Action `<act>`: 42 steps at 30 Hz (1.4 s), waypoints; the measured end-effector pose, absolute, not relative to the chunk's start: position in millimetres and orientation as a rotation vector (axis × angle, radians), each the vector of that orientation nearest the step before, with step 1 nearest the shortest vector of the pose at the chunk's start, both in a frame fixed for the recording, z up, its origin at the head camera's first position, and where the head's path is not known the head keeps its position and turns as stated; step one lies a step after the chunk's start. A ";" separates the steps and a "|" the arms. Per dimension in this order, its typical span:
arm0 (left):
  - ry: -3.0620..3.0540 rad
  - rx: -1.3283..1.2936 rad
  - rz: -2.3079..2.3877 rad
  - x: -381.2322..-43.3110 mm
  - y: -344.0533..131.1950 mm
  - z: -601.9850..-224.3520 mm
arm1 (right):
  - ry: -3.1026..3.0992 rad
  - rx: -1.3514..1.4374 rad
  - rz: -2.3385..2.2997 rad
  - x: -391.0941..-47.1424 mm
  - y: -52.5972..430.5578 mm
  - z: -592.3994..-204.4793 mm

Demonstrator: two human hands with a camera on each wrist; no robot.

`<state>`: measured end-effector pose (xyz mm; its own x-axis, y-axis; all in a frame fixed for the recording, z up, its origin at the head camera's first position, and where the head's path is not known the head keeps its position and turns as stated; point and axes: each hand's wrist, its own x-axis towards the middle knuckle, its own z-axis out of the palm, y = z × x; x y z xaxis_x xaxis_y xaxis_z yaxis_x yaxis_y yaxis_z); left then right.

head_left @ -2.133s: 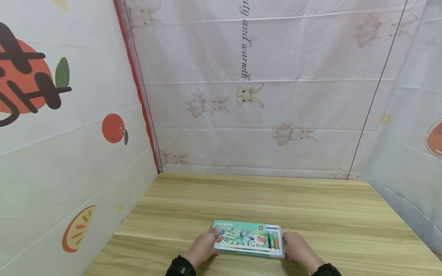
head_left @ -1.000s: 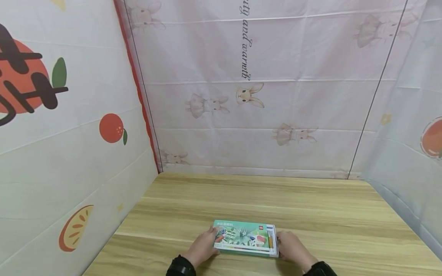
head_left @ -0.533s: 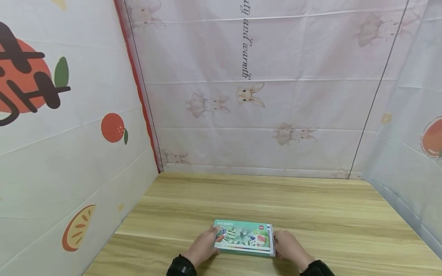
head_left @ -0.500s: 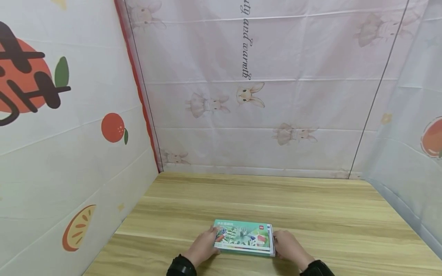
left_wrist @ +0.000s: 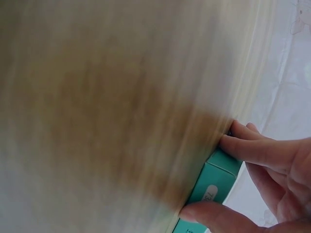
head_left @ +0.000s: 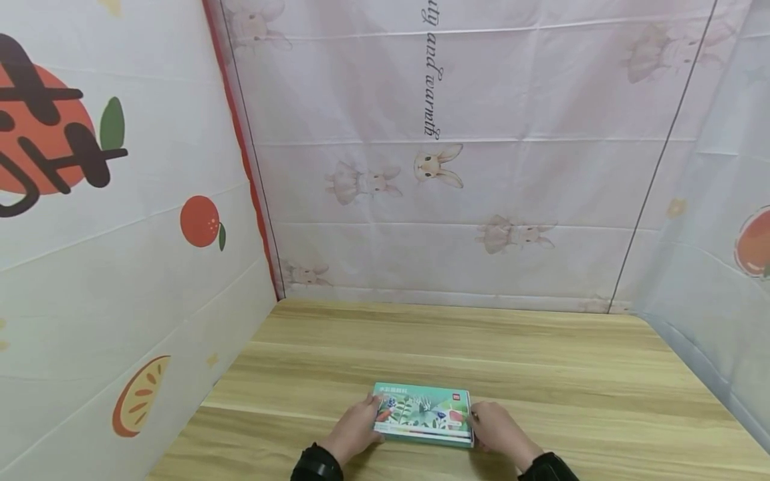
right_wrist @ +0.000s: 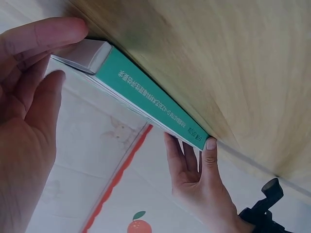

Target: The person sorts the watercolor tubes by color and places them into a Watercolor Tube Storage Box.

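A flat green paint box [head_left: 424, 413] with a printed plant-and-flower sleeve lies near the table's front edge. My left hand [head_left: 355, 427] grips its left end. In the left wrist view the fingers and thumb of the left hand [left_wrist: 272, 179] span the box's green end [left_wrist: 214, 182]. At the right end is my right hand [head_left: 499, 431], fingers against the box. The right wrist view shows the white inner tray [right_wrist: 87, 54] sticking slightly out of the sleeve [right_wrist: 146, 94]. There, the right hand [right_wrist: 29, 102] has extended fingers at the tray's end and its thumb apart from it.
The box rests on a wood-grain table [head_left: 445, 341]. Printed cloth walls stand behind [head_left: 385, 254] and at the left [head_left: 78, 300] and right [head_left: 716, 267]. Black bands circle both wrists.
The inner tray, with coloured tubes showing earlier, has slid left into the sleeve. My right hand has moved left along with it. The left hand has kept its hold on the box.
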<state>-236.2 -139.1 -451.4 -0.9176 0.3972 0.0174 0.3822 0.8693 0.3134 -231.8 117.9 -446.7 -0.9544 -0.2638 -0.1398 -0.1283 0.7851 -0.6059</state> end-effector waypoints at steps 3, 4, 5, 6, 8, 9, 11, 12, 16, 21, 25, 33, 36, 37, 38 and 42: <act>2.989 0.612 0.480 -237.6 -139.8 -451.9 | 2.774 -0.337 -0.936 -230.5 114.4 -447.2; 2.990 0.606 0.474 -238.2 -139.9 -451.9 | 2.783 -0.349 -0.935 -230.5 113.0 -447.5; 2.990 0.601 0.467 -238.7 -140.1 -451.6 | 2.793 -0.363 -0.934 -230.7 111.8 -447.9; 2.990 0.597 0.459 -239.3 -140.0 -451.1 | 2.797 -0.370 -0.942 -230.9 111.0 -448.5; 2.990 0.584 0.444 -239.8 -139.5 -450.7 | 2.795 -0.381 -0.952 -232.0 110.5 -449.6; 2.991 0.583 0.438 -240.0 -139.2 -450.4 | 2.787 -0.379 -0.970 -232.5 110.7 -450.3; 2.992 0.587 0.430 -240.2 -138.3 -450.8 | 2.760 -0.368 -1.012 -233.6 112.5 -451.6; 2.994 0.592 0.425 -240.1 -137.6 -451.2 | 2.742 -0.360 -1.031 -233.9 113.8 -452.2; 3.016 0.633 0.380 -240.6 -131.9 -452.7 | 2.693 -0.316 -1.087 -232.8 122.0 -453.6; 3.033 0.673 0.293 -240.1 -115.2 -452.5 | 2.673 -0.267 -1.126 -228.1 138.7 -454.0; 3.054 0.702 0.220 -247.3 -95.1 -460.6 | 2.672 -0.228 -1.144 -226.6 158.5 -453.0; 3.137 0.820 0.115 -254.2 -50.4 -467.4 | 2.706 -0.175 -1.102 -225.5 197.8 -453.3; 3.091 0.775 0.152 -250.1 -48.8 -458.4 | 2.674 -0.170 -1.143 -226.5 201.3 -457.3; 3.064 0.769 0.210 -250.5 -51.2 -458.1 | 2.669 -0.164 -1.153 -226.6 201.8 -458.8; 3.027 0.777 0.286 -250.8 -55.9 -458.0 | 2.658 -0.154 -1.168 -226.5 202.3 -459.6; 2.892 0.814 0.575 -248.5 -89.4 -462.4 | 2.793 -0.130 -1.110 -219.1 203.6 -454.6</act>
